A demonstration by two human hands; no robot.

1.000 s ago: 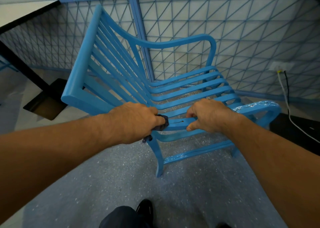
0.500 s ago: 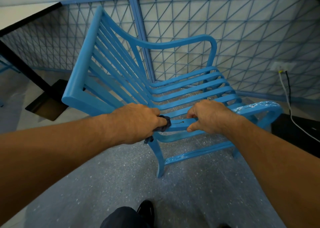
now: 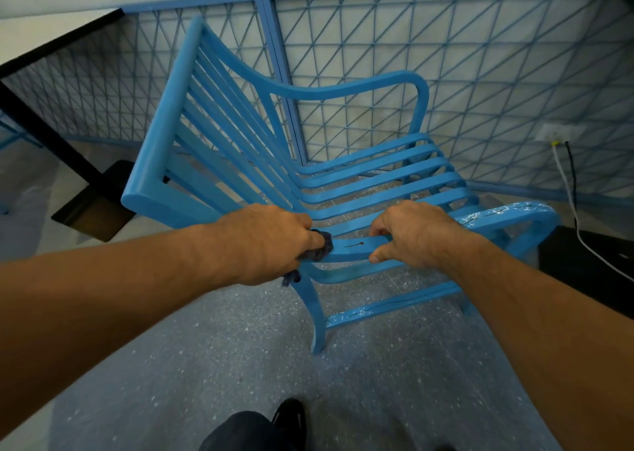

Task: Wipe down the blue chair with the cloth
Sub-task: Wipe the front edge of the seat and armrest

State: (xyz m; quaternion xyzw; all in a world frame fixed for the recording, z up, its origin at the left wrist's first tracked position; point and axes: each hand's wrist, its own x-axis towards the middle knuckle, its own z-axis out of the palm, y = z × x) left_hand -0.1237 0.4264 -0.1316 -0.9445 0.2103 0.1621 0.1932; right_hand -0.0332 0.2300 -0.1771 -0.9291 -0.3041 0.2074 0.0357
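One slatted blue wooden chair [image 3: 329,176] stands on the speckled grey floor [image 3: 206,365]. Left hand [image 3: 264,241], fingers clenched on a dark crumpled cloth [image 3: 320,246], presses the near armrest; right hand [image 3: 415,234] grips that armrest alongside. Hardly anything has shifted, so wiping has likely stalled here.

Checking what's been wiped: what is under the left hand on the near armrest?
A dark cloth bunched under the left hand, pressed on the blue chair armrest. The hand covers most of it and the armrest beneath.
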